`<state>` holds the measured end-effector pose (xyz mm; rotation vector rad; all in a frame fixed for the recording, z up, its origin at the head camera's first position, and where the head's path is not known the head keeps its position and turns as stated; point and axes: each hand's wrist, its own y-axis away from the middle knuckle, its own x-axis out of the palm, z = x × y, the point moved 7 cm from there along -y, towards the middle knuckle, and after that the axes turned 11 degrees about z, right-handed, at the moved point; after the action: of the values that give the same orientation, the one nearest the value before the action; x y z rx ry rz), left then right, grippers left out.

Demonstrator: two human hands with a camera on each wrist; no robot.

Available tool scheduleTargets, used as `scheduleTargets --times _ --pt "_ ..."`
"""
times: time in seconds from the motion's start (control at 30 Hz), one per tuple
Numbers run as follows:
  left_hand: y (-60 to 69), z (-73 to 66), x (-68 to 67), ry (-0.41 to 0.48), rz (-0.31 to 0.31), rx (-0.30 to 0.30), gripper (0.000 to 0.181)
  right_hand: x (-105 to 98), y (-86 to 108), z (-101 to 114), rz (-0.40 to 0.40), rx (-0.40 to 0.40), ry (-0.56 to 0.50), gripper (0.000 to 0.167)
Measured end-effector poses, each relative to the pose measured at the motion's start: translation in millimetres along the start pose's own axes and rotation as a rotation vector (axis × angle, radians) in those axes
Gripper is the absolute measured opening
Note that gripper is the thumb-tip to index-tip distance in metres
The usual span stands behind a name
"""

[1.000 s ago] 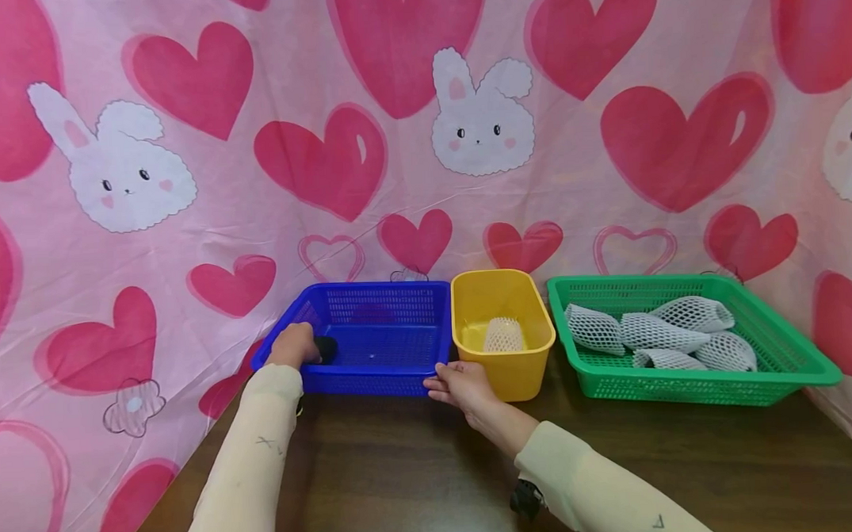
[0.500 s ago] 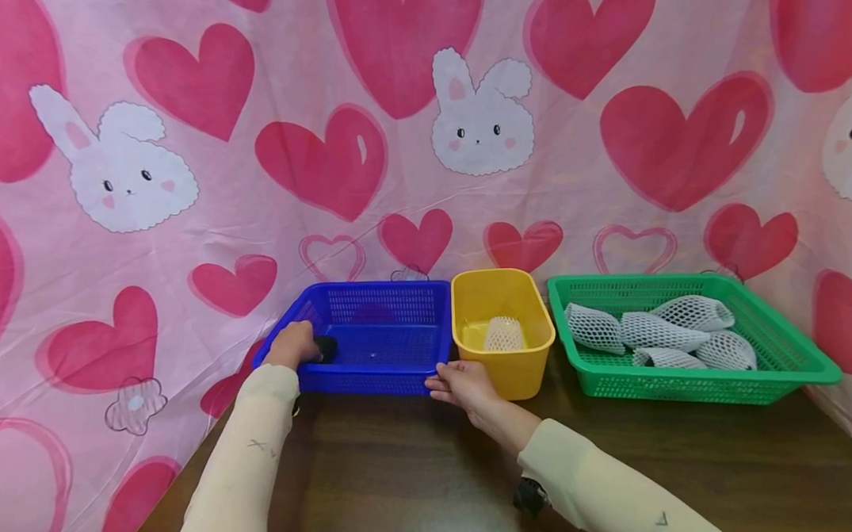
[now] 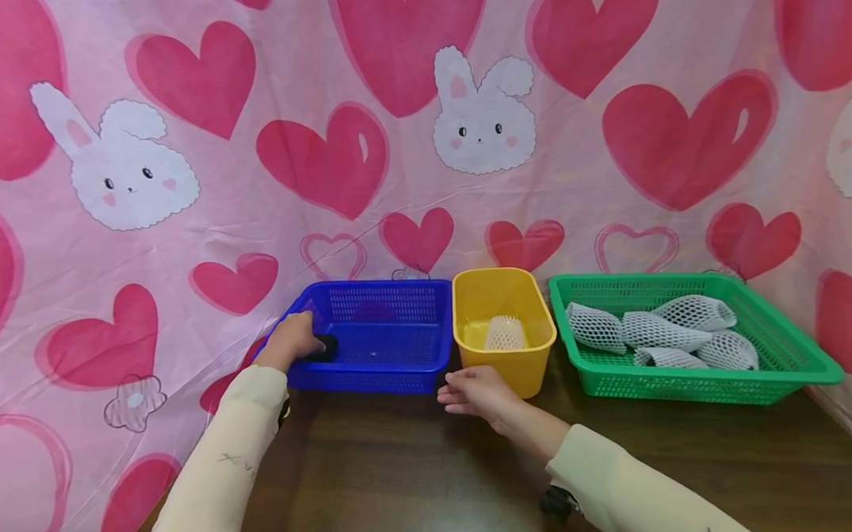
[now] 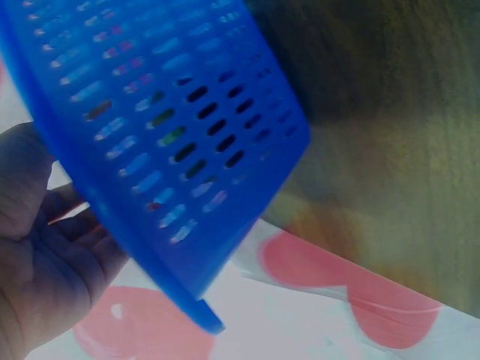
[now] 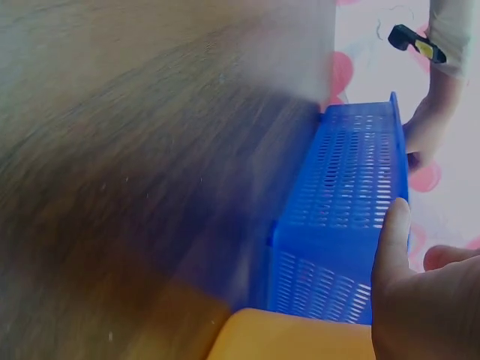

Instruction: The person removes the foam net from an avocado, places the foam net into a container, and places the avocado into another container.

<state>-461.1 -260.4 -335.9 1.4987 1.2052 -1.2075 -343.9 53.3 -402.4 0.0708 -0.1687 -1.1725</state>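
Clock read from the middle of the head view. Pink cloth [image 3: 289,73], printed with hearts and rabbits, sweeps from 9 through 12 to 3. Below it, a dark brown wood table [image 3: 392,474], soft light on the grain toward 6.

Left hand [image 3: 292,335] at 8, over the left end of the blue basket [image 3: 374,379]; fingers lie behind its rim in the left wrist view. A dark object [image 3: 327,347] sits at the fingertips; cannot tell whether the hand holds it or the rim. Basket itself, between 7 and 8, is flat on the wood.

Right hand [image 3: 477,392], between 5 and 6, fingers nearly straight, grips nothing; just beside the basket's near right corner, contact unclear. Yellow bin [image 3: 525,370] at 4, tight against the blue, one mesh piece [image 3: 504,334] inside. Narrow gap, then the green basket [image 3: 688,385], past 3, with white mesh sleeves [image 3: 664,331].

Edges: near sides roughly in line; bare wood runs from them toward 6.
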Motion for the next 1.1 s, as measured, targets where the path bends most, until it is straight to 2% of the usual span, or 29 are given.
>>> scheduleTargets --times 0.17,0.33,0.57,0.83,1.1 --pt "6.9 -11.3 -11.3 -0.008 -0.056 0.075 0.061 -3 11.6 10 0.025 -0.012 0.045 0.023" --pt "15.3 -26.9 -17.6 0.005 -0.083 0.122 0.060 -10 23.1 22 0.018 -0.001 0.091 0.024" --pt "25.0 -54.9 -18.1 0.028 -0.096 0.156 0.058 -21 37.1 36 0.040 -0.033 0.108 0.027" --pt "40.1 -88.7 -17.5 0.098 -0.112 0.240 0.054 -41 49.7 52 0.054 -0.051 0.108 0.034" --pt "52.4 -124.1 -18.5 0.174 -0.131 0.331 0.048 -63 60.7 68 0.018 -0.053 0.155 0.040"
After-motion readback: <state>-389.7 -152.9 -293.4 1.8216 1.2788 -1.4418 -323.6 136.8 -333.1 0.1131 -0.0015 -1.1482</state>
